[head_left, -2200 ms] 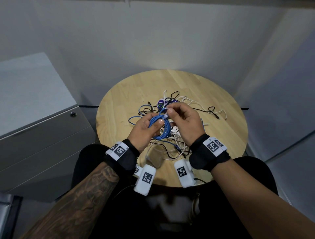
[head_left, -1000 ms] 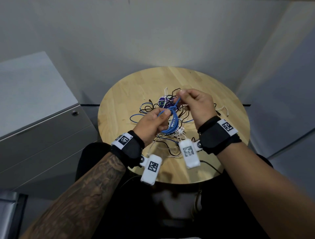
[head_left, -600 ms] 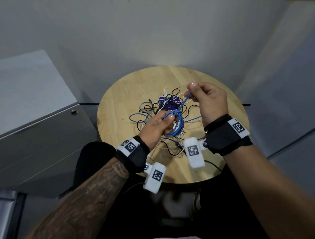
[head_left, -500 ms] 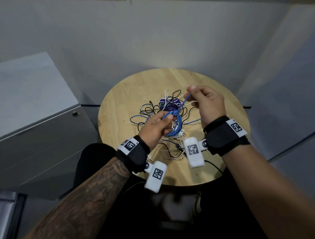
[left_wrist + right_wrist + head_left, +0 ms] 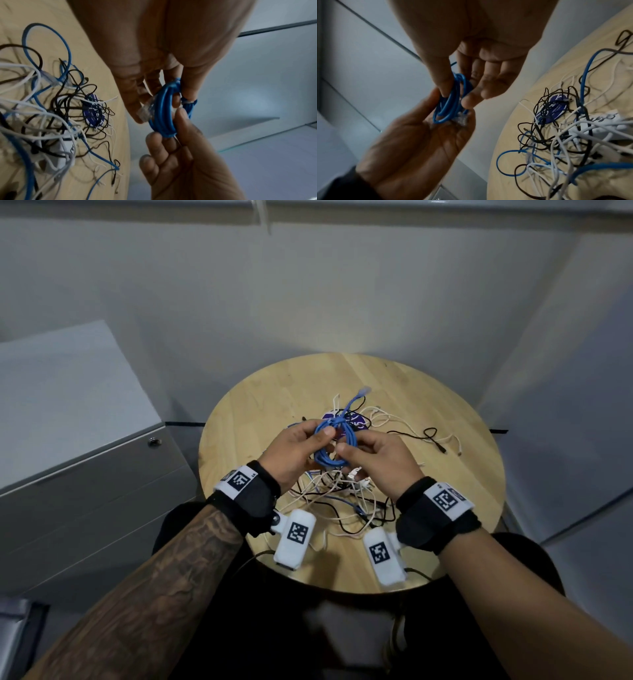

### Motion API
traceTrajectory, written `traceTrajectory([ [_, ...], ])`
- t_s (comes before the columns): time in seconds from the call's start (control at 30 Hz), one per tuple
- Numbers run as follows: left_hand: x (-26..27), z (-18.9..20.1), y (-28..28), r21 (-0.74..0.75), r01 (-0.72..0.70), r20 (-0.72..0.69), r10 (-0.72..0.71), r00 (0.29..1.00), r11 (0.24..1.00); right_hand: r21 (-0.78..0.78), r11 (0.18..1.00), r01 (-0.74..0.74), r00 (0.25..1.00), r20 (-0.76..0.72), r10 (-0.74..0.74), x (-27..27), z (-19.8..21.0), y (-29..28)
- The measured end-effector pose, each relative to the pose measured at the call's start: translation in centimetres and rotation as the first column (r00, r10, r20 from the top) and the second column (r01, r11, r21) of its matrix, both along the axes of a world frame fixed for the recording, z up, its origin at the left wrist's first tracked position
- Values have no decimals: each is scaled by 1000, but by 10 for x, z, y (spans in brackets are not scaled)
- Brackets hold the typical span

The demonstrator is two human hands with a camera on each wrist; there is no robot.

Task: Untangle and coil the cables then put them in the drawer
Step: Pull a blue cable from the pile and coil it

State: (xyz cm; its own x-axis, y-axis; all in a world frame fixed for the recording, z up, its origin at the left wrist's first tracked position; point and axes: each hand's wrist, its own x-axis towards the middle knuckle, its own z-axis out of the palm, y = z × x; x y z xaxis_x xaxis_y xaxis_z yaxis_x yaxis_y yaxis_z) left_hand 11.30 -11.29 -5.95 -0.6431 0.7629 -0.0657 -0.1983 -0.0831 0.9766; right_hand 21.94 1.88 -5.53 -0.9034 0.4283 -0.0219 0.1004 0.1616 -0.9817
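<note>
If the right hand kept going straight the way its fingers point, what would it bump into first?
Probably the left hand. The right hand points left across the blue coil they both hold, so the other hand's fingers lie just past it, though depth is hard to judge.

The round surface [image 5: 394, 378] is pale wood with a smooth, matt finish and visible plank seams. The coiled blue cable [image 5: 337, 446] has a smooth, slightly glossy plastic jacket and a clear plastic plug [image 5: 146, 111]; the loose cables [image 5: 342, 498] beneath look like thin matt plastic in white and black. The cabinet [image 5: 85, 467] is matt grey with a small metal lock [image 5: 154, 442], and the wrist bands [image 5: 253, 501] are black cloth.
</note>
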Motion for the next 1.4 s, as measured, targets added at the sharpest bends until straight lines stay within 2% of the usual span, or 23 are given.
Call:
traceTrajectory([
  [0.1,-8,2,-7,-83,-35,-99,26,995,996,-50,999,7,1000,-20,-8,-5,0,1],
  [0.27,-15,2,-15,-218,-58,-210,11,978,974,-13,1000,-4,999,-50,3,-9,-5,-3],
  [0.37,-14,-2,-14,-201,-148,-257,94,962,968,26,999,23,997,-80,-21,-10,-9,-4],
  [0.57,-6,-11,-8,-112,-261,-143,244,959,959,25,999,29,999,-36,-28,-14,-14,-4],
  [0.73,-1,-10,-6,-11,-231,54,232,971,973,-86,996,-5,999,-37,2,-14,-15,-8],
  [0.87,-4,-9,-6,-151,-241,-151,219,964,959,-105,991,82,990,-104,-93,-14,-20,-8],
  [0.9,-5,-8,-7,-165,-240,-159,214,964,957,-97,991,91,989,-112,-101,-14,-20,-9],
  [1.2,0,-10,-3,-57,-336,56,339,939,940,-76,996,50,994,-94,-57,-15,-16,-10],
  [1.4,5,-13,0,18,-384,117,380,918,923,-94,993,67,996,-56,-73,-14,-19,-9],
])
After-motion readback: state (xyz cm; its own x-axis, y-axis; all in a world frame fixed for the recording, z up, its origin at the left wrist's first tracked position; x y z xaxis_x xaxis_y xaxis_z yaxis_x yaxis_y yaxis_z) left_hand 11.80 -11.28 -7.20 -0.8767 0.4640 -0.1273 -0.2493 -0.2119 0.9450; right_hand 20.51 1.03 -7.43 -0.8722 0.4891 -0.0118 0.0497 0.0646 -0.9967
